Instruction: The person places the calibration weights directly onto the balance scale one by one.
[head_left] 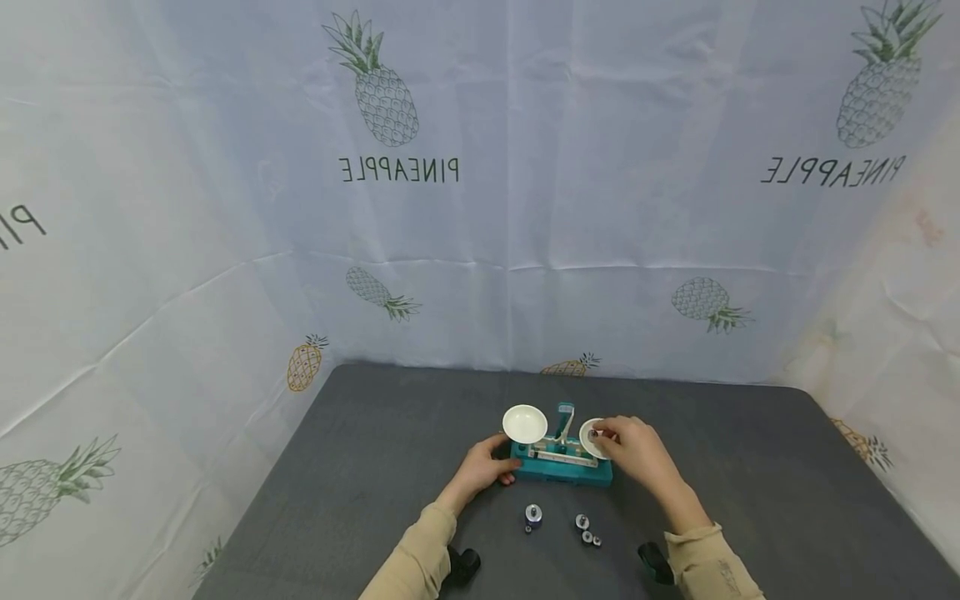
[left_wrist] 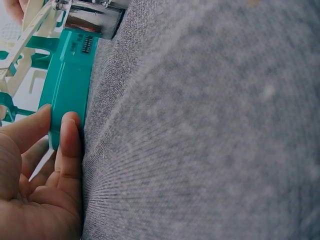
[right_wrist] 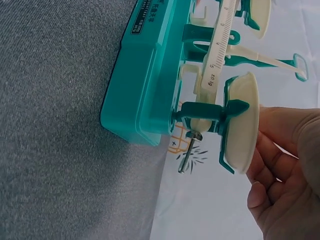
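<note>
Lower centre of frame: left hand (head_left: pixel 480 469) pinches one end of a teal balance scale (head_left: pixel 562 472) between thumb and fingers. Metal weights (head_left: pixel 533 516) stand below it. Farther right, right hand (head_left: pixel 633 448) pinches a small knobbed weight (head_left: pixel 592 434) at the right pan (head_left: pixel 586 445).

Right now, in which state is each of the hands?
Left hand: holding the balance's teal base.
Right hand: pinching a small metal weight at a pan.

"PINEAPPLE" stands mirror-reversed twice on the far cloth (head_left: pixel 525 208), and again, cut off, at the left. On the balance scale (right_wrist: pixel 132 90), the ruler (right_wrist: pixel 220 45) shows "5" and "0.1g"; the dark label's (right_wrist: pixel 142 15) print is too small to read.
</note>
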